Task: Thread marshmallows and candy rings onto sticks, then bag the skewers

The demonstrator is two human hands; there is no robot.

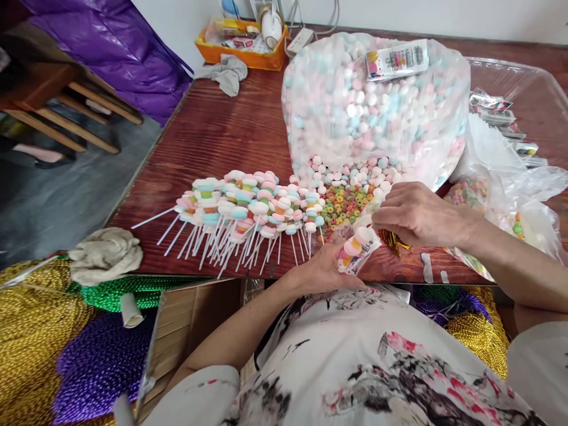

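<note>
Near the table's front edge my left hand (326, 266) is closed around a small printed candy bag (358, 251), with pink and white round candies showing at its upper end. My right hand (419, 216) is just right of and above it, fingers bent together in a pinch; what they hold, if anything, is hidden. Gold twist ties (393, 242) stick out below these fingers. To the left lies a pile of candy skewers (248, 204) on white sticks, in pink, white and blue. Loose ring candies (344, 207) in green, yellow and orange lie beyond my left hand.
A large clear bag of pastel candies (377, 112) stands behind, with a packet stack (396, 60) on top. Clear plastic bags (510, 183) and a clear tray (523, 77) are at right. An orange box (242, 44) and grey cloth (226, 74) sit at the back left.
</note>
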